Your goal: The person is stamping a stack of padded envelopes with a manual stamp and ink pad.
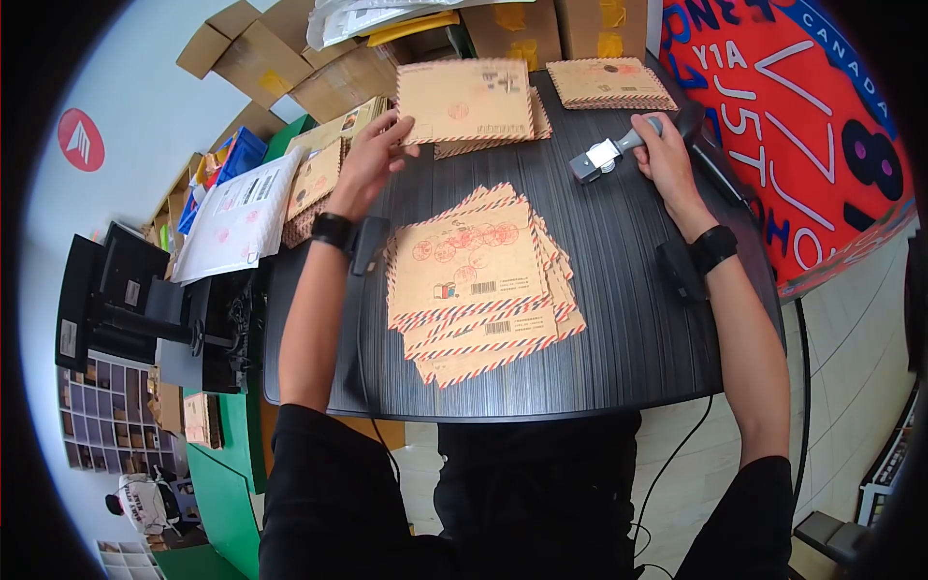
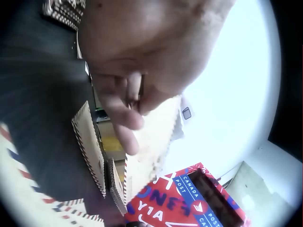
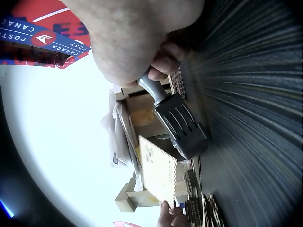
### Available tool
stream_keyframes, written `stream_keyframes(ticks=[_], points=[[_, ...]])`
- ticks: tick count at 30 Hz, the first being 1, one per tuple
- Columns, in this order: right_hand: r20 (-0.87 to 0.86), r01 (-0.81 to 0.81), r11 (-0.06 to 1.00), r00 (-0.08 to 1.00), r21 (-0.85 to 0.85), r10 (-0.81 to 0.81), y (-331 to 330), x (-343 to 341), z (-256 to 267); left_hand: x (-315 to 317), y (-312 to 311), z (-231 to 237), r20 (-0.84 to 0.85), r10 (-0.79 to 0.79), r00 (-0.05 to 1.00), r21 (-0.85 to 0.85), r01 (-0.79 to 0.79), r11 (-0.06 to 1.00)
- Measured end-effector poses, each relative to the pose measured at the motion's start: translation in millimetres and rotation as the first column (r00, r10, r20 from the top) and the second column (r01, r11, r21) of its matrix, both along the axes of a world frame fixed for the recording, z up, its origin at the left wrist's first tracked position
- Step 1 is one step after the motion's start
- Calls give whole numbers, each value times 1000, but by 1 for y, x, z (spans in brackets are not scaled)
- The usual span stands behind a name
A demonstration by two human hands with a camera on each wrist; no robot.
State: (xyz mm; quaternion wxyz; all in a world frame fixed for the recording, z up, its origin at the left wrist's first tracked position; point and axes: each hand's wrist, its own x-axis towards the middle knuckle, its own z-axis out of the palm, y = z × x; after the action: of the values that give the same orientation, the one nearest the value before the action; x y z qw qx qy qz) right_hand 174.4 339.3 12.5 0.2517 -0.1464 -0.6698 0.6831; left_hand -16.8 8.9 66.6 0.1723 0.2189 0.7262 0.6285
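Note:
My left hand [image 1: 372, 159] pinches a tan airmail envelope [image 1: 462, 97] by its left edge, holding it raised over the far part of the table. Several like envelopes [image 1: 493, 147] lie under it. In the left wrist view, thumb and fingers close on the edge of this envelope [image 2: 149, 156]. My right hand [image 1: 667, 164] grips the grey handle of a hand stamp [image 1: 599, 159], its dark head pointing left over the table. The slotted black head of the stamp [image 3: 182, 125] shows in the right wrist view. Nearest me lies an uneven pile of envelopes [image 1: 469, 256] with red round postmarks.
Another envelope stack [image 1: 614, 82] sits at the back right. White mailers [image 1: 237, 208] and more envelopes crowd the left side. Cardboard boxes [image 1: 261, 68] line the back, a red mailbox-like box [image 1: 793, 126] stands right, and a monitor [image 1: 116, 290] is far left. A cable hangs near each arm.

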Motion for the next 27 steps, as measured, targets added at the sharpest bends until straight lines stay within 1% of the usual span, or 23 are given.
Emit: stream_keyframes(ticks=[1, 2, 5, 6, 7, 8, 9, 10, 11, 13, 14, 15, 17, 18, 19, 20, 21, 22, 23, 24, 25, 26, 27], points=[[3, -1, 1000, 1000, -9, 1, -1, 1, 0, 6, -9, 2, 84, -66, 994, 91, 58, 994], [3, -3, 1000, 1000, -13, 3, -2, 0, 2, 17, -17, 6, 88, -61, 994, 95, 52, 994], [24, -6, 1000, 1000, -5, 6, -1, 1, 3, 50, -44, 11, 15, -215, 977, 27, 214, 976], [31, -5, 1000, 999, -1, 5, -2, 1, 3, 49, -52, 5, 22, -207, 978, 38, 206, 978], [41, -14, 1000, 999, 11, 14, 0, 2, 2, 47, -62, -4, -104, -313, 944, -20, 312, 950], [33, -16, 1000, 999, 10, 16, 2, 2, 1, 45, -72, -13, -224, -411, 884, -89, 402, 911], [26, -21, 1000, 999, 11, 21, 2, 2, 0, 44, -82, -22, -333, -500, 799, -168, 471, 866], [22, -29, 999, 999, 13, 29, 0, 1, 0, 46, -87, -24, -332, -479, 813, -146, 457, 877], [37, -50, 998, 998, 37, 48, -4, 0, 2, 46, -88, -26, -278, -484, 829, -178, 451, 875], [9, 17, 997, 1000, 81, -18, -12, 3, 10, 48, -85, -26, -170, -490, 855, -230, 449, 864], [-12, 50, 993, 999, 107, -49, -17, 5, 17, 49, -84, -28, -178, -467, 866, -195, 434, 880], [-6, 25, 989, 1000, 143, -24, -25, 6, 28, 49, -83, -30, -158, -470, 868, -178, 443, 878], [-184, 54, 924, 983, 378, 18, -48, 10, 58, 49, -84, -33, -120, -471, 874, -143, 454, 879], [-177, 32, 916, 983, 401, 43, -63, 11, 73, 48, -85, -32, -125, -449, 884, -119, 436, 892], [-336, 177, 725, 938, 666, 80, -87, 14, 90, 47, -87, -30, -131, -463, 877, -186, 437, 880], [-469, 353, 461, 868, 814, 163, -111, 17, 103, 46, -89, -28, -131, -485, 865, -261, 442, 858], [-462, 346, 464, 872, 815, 162, -131, 20, 113, 46, -89, -29, -125, -513, 849, -339, 449, 827], [-429, 319, 424, 882, 847, 194, -149, 22, 123, 48, -89, -31, -118, -514, 850, -338, 452, 825], [-398, 295, 380, 889, 877, 228, -164, 22, 127, 50, -88, -32, -120, -510, 852, -269, 466, 843], [-398, 296, 377, 888, 878, 230, -174, 16, 120, 51, -87, -32, -128, -504, 854, -197, 476, 857], [-269, 218, 239, 941, 946, 207, -182, 7, 106, 52, -86, -32, -136, -496, 858, -123, 482, 868], [-140, 125, 101, 977, 987, 163, -186, 1, 97, 53, -85, -32, -142, -492, 859, -120, 479, 870], [-146, 131, 97, 975, 987, 168, -187, 1, 93, 53, -84, -34, -138, -488, 862, -88, 480, 873]])
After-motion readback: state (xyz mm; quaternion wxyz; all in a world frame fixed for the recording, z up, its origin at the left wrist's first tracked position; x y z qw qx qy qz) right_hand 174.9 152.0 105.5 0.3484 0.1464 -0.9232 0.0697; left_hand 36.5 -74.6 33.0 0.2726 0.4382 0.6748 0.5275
